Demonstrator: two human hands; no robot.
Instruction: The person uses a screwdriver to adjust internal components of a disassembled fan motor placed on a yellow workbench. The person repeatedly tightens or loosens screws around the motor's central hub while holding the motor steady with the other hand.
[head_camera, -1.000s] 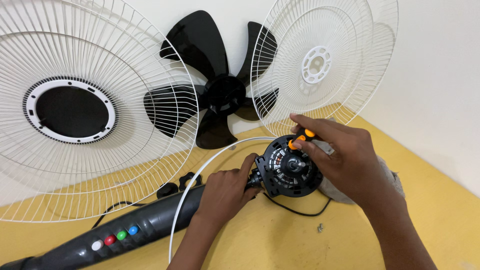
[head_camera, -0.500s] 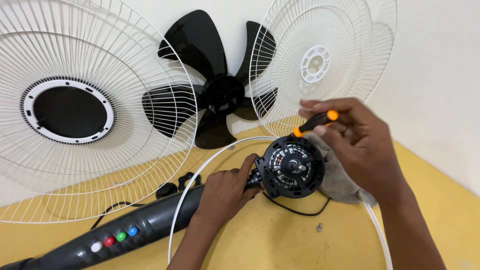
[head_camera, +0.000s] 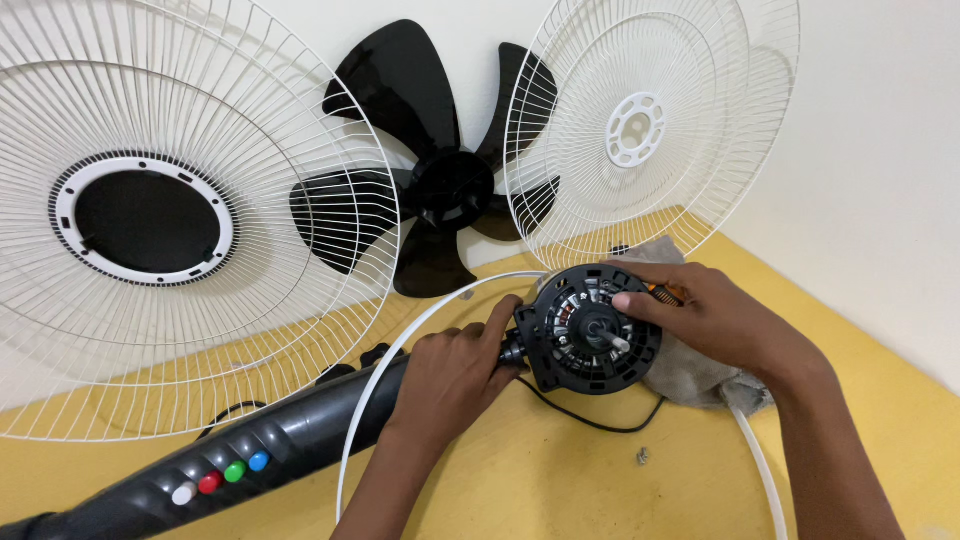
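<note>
A black fan motor housing (head_camera: 590, 335) with its shaft pointing up lies on the yellow floor at the end of a dark grey fan stand (head_camera: 240, 465). My left hand (head_camera: 455, 375) grips the neck just left of the motor. My right hand (head_camera: 715, 320) rests on the motor's right side, thumb on its face, fingers closed around an orange-handled screwdriver (head_camera: 665, 292) that is mostly hidden. A grey cloth (head_camera: 700, 375) lies under that hand.
A white rear grille (head_camera: 150, 220) with a black centre ring, a black fan blade (head_camera: 435, 190) and a white front grille (head_camera: 640, 125) lean on the wall. A white plastic ring (head_camera: 400, 350) circles the motor. A small screw (head_camera: 643, 457) lies nearby.
My right hand has come down from above the motor, where it held the screwdriver up, and now rests against the motor's right side. My left hand has stayed put.
</note>
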